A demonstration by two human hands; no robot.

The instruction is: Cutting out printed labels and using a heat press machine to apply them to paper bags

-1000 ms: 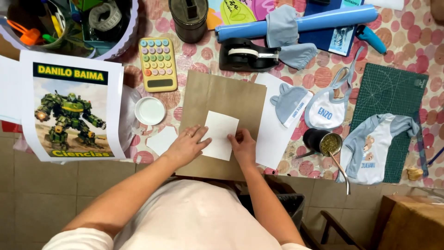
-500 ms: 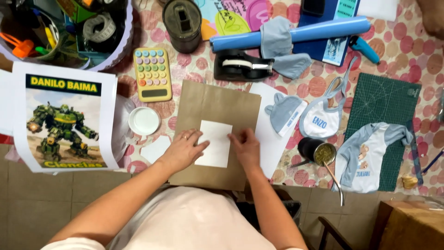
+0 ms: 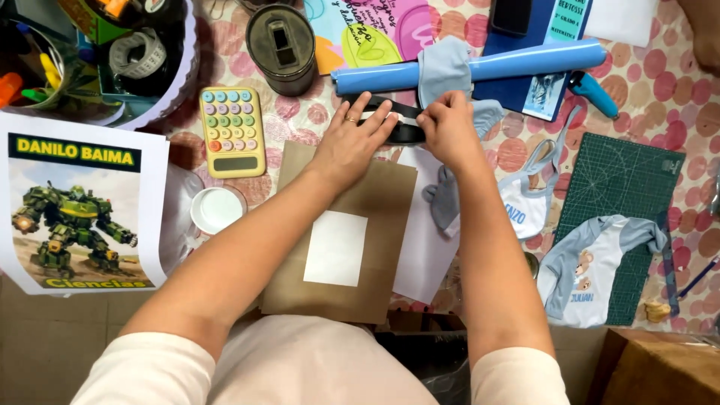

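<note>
**Both hands are working at the tape dispenser**

The person is reaching over the brown paper bag (image 3: 341, 240) with both arms, and both hands are resting on the black tape dispenser (image 3: 405, 129), which is standing on the dotted tablecloth (image 3: 660, 97) just beyond the top edge of the bag and just in front of the rolled blue sheet (image 3: 517, 66). The left hand (image 3: 351, 142) is lying flat over the left part of the dispenser with its fingers stretched out and close together, pressing it down rather than pinching anything. The right hand (image 3: 450, 127) is curling at the right end, with thumb and fingertips drawn together as if they are taking the end of the tape; the strip itself is too small to see, so it cannot be told whether something is really between them.

The white paper rectangle (image 3: 336, 248) is lying on the middle of the bag, and no hand is touching it. To the left of the bag, the yellow calculator (image 3: 232, 131) and a white round lid (image 3: 216, 210) are sitting.

By judgement, the step in hand is the taking of a piece of tape. The next move is probably asking for a steady left hand on the dispenser while the right one is pulling and tearing, and then for care that the white rectangle is not shifting on the bag.
</note>
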